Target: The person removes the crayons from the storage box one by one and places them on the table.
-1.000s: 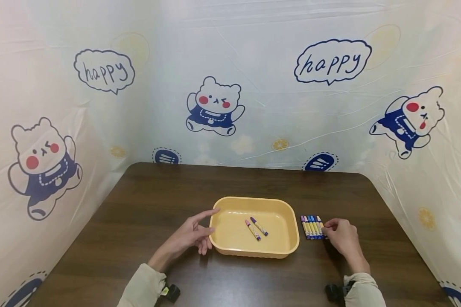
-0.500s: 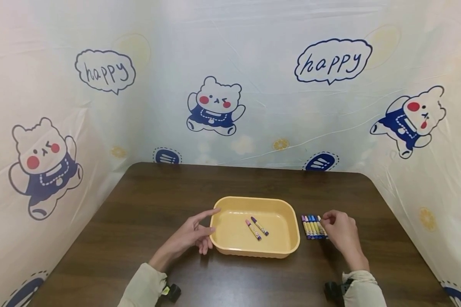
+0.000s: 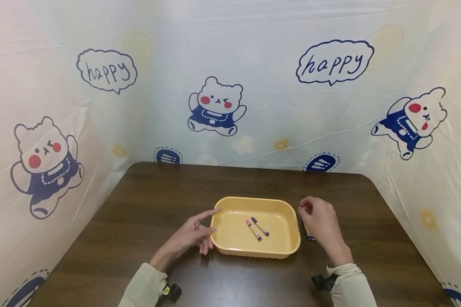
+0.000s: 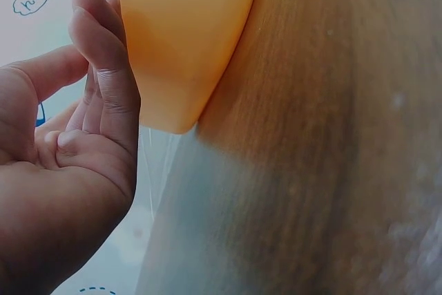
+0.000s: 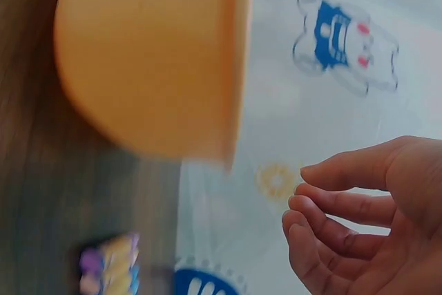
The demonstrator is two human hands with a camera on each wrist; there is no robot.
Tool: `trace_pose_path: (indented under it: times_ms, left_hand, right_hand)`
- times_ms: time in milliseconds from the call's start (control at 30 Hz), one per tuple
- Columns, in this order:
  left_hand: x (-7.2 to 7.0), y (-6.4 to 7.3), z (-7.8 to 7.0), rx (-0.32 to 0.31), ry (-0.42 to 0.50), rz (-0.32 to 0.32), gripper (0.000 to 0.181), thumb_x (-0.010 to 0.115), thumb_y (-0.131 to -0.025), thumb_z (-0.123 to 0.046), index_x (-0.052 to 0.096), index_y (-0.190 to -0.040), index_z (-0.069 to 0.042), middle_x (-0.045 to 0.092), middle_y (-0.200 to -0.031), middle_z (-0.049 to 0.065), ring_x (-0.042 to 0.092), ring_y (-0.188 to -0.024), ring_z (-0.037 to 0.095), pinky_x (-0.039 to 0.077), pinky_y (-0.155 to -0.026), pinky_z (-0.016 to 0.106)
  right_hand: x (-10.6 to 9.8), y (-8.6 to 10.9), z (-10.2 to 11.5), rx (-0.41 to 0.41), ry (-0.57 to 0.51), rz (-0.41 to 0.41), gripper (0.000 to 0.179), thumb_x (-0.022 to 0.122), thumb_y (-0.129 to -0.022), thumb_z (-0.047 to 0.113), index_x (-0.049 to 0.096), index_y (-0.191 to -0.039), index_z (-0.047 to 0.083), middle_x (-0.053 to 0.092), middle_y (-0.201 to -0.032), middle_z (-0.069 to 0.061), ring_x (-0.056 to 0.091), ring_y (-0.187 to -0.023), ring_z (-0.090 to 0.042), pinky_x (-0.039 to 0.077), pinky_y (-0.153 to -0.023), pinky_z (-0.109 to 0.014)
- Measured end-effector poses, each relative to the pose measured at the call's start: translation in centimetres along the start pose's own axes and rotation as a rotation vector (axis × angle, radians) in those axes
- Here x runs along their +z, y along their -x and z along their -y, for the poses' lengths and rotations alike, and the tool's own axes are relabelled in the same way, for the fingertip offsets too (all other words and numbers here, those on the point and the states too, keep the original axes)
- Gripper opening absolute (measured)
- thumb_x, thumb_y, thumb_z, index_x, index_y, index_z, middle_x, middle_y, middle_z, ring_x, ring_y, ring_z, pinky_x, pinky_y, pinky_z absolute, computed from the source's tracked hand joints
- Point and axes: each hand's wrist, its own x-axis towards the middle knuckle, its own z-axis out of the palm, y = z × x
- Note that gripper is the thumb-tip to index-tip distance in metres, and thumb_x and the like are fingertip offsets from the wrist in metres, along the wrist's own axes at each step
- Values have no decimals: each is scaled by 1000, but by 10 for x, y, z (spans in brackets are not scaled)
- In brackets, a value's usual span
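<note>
My left hand (image 3: 190, 234) holds steady against the left end of a yellow plastic tub (image 3: 217, 245), index finger and thumb at its rim. In the left wrist view, the fingers lie beside the tub's wall (image 4: 186, 46). A pink-tipped crayon (image 3: 254, 230) and a dark purple crayon (image 3: 260, 227) lie inside. My right hand (image 3: 322, 224) hovers right of the tub, over a row of crayons (image 3: 308, 233) that it mostly hides. The right wrist view shows its loosely bent fingers (image 5: 338, 233), tips near the thumb, with nothing visible between them. Part of the row (image 5: 114, 267) appears there, blurred.
The tub and crayons rest on a dark brown wooden table (image 3: 169, 183) with rounded far corners. A pale curtain (image 3: 253, 64) printed with bears and "happy" bubbles surrounds its back and sides.
My right hand has come off the right end of the crayon row, rising and moving left toward the tub, now covering most of the row. My left hand and the tub stay put.
</note>
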Motion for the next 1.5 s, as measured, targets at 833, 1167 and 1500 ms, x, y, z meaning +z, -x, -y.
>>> trace_pose_path:
  times_ms: [833,1167,1500]
  left_hand:
    - [1,1,0,-8,16,-4,60,54,-103,-8,28,-157,-11,71,-72,13,63,-50,18,54,-49,27]
    - [2,1,-1,2,11,-7,60,55,-103,-10,28,-157,-11,70,-72,13,63,-50,17,54,-49,27]
    - [2,2,-1,1,14,-5,61,55,-103,-10,28,-157,-11,70,-72,13,63,-50,17,54,-49,27]
  right_hand:
    - [84,12,39,-87,18,243,14,74,-81,5,70,-95,2,66,-88,-7,56,-73,-16,52,-66,-34]
    - [95,15,33,-122,94,278,13,75,-81,8,63,-76,9,54,-72,1,48,-65,-14,42,-56,-29]
    - [95,17,34,-88,83,319,13,75,-83,6,63,-77,8,53,-70,1,48,-63,-14,40,-55,-28]
